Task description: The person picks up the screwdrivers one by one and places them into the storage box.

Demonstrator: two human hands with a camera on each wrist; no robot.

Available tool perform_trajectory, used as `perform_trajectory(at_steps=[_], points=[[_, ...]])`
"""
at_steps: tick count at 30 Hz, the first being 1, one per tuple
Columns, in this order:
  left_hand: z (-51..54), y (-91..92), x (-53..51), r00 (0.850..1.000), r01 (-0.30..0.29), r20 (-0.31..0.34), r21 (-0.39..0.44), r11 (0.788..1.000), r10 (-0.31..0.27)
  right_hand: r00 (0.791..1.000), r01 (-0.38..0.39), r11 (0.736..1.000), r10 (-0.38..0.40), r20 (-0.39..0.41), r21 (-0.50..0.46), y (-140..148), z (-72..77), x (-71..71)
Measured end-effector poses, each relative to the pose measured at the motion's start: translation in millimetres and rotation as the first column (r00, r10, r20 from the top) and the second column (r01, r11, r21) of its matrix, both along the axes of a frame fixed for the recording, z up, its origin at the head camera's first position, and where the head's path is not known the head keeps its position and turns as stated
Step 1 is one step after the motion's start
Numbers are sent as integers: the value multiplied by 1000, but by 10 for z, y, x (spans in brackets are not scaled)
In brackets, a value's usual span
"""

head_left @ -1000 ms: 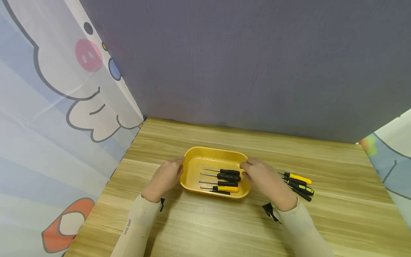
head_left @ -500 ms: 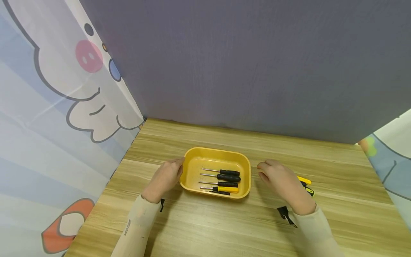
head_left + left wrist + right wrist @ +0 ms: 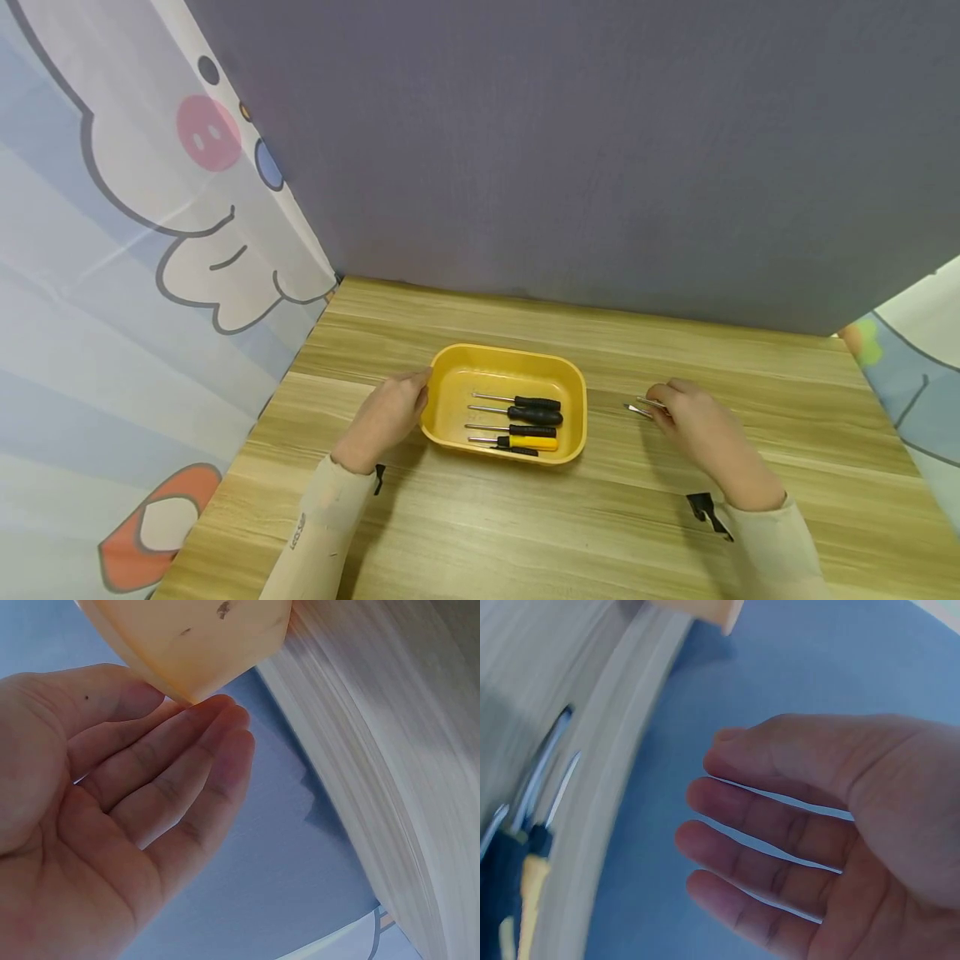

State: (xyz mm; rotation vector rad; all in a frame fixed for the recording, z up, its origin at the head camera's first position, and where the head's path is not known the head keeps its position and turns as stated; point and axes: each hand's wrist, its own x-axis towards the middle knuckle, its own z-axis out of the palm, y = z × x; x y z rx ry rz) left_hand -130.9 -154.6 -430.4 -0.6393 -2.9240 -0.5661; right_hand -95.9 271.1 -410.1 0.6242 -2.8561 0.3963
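The left hand pinches the rim of a yellow tray at its left end. The right hand, fingers loosely extended with slim gaps and holding nothing, is near loose screwdrivers on the wooden tabletop, right of the tray. Inside the tray lie a yellow-handled screwdriver and several black-handled screwdrivers, shafts pointing left. Behind the tabletop stands a grey panel.

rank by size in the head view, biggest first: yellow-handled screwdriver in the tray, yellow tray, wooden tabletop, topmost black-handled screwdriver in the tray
1. wooden tabletop
2. yellow tray
3. yellow-handled screwdriver and topmost black-handled screwdriver: too alike to rank
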Motion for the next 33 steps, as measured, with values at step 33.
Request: perform_trajectory(at_steps=[33], points=[[-21,-5,-10,1000,4,0,-9,1000,-4,965,157,987,-160,206,31,750,-411,198]])
